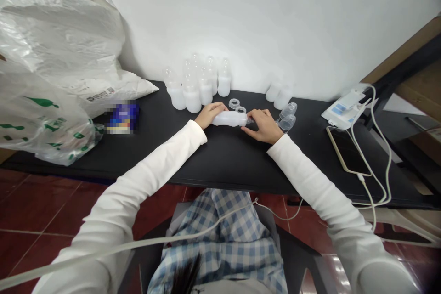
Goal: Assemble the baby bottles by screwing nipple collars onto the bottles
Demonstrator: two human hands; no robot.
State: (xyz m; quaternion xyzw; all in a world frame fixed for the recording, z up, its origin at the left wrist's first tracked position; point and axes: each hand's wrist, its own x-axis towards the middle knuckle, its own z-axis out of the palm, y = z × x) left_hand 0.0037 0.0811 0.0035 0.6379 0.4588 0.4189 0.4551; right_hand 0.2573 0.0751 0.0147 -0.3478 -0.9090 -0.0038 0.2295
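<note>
Closest in, there's a checked cloth over the person's lap with a white cable crossing above it, then the black table, and on it the bottle being worked on, lying sideways between both hands. Left hand is wrapped snugly on its base end; right hand is round the neck end with a clear tip by the fingers, but can't tell if it's really clamped on anything. Two rings sit just beyond the bottle, and two caps to its right. Farther back, left of it, there's a bunch of capped bottles, about seven, which look done. Back right of it are two bare bottles with no tops, so I'd say well past halfway: this one plus those two left. Writing-wise, not much: the phone right of the bottle is dark, the bag far left has green leaf prints, the blue packet left of it is pixelated, the card past the phone has blue patches, and the sack behind has a label too tiny to read.
</note>
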